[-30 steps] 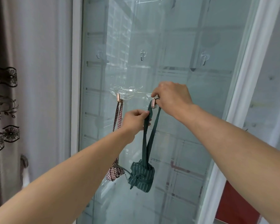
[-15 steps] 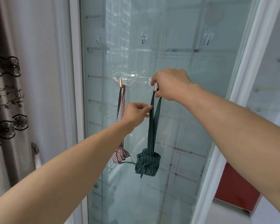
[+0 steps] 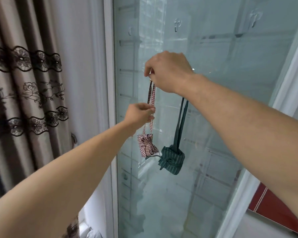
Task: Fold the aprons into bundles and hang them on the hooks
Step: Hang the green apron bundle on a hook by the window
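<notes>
Aprons: 2 bundles in view, both hanging against the glass door (image 3: 222,83). Red-check bundle (image 3: 146,145) hangs on the left by its check strap (image 3: 151,93); green-stripe bundle (image 3: 172,159) hangs just beside it on the right, a bit lower, by its dark green strap (image 3: 180,124). The two bundles nearly touch at the bottom; a loose green tie end crosses toward the red one.

From my feed, right hand (image 3: 169,73) is up at the top of the check strap, thumb + fingers pinched round it where it meets the hook (image 3: 150,81). I can only see a sliver of that hook; the hand covers the rest. Left hand (image 3: 139,114) is lower, fingers curled, pinching the same check strap about midway down.

Right forearm cuts across the top of the green strap, so whatever it hangs from is hidden; can't tell how it's attached.

Around: 3 clear hooks higher up on the glass, left (image 3: 130,30), middle (image 3: 177,24), right (image 3: 255,16), all bare. White door frame (image 3: 108,83) runs down the left edge of the glass. Curtain (image 3: 24,100) at far left, brown w/ dark lace bands + flower embroidery. A red panel (image 3: 272,208) shows lower right, behind the frame.
</notes>
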The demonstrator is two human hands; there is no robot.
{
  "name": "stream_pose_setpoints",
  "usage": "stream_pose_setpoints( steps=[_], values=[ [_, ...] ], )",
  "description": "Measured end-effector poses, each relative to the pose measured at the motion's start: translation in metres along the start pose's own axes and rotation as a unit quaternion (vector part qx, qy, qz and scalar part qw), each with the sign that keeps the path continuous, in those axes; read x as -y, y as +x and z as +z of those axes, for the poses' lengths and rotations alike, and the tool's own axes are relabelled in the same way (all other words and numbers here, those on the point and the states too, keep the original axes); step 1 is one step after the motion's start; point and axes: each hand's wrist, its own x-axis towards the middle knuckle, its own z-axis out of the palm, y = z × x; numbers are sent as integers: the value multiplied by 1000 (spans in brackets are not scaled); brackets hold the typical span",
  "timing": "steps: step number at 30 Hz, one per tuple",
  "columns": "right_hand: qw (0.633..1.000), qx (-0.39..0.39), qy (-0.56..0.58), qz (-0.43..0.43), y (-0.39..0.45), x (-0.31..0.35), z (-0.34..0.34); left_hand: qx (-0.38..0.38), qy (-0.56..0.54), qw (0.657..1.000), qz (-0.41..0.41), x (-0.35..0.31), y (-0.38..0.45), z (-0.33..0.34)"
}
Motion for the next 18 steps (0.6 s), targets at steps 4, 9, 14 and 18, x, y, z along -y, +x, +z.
stream_pose_setpoints(
  steps=[4, 9, 14, 18],
  values=[
    [984, 48, 169, -41, -10, 62, 10, -65, 1, 998, -27, 25, -28, -53],
    [934, 104, 316, -127, -17, 172, 38, -162, 10, 982, -98, 65, -99, -138],
    [847, 168, 429, -264, -60, 347, 29, -316, 25, 930, -185, 85, -259, -265],
    [777, 223, 474, -349, -115, 474, -7, -431, 0, 876, -216, 88, -402, -340]
  ],
)
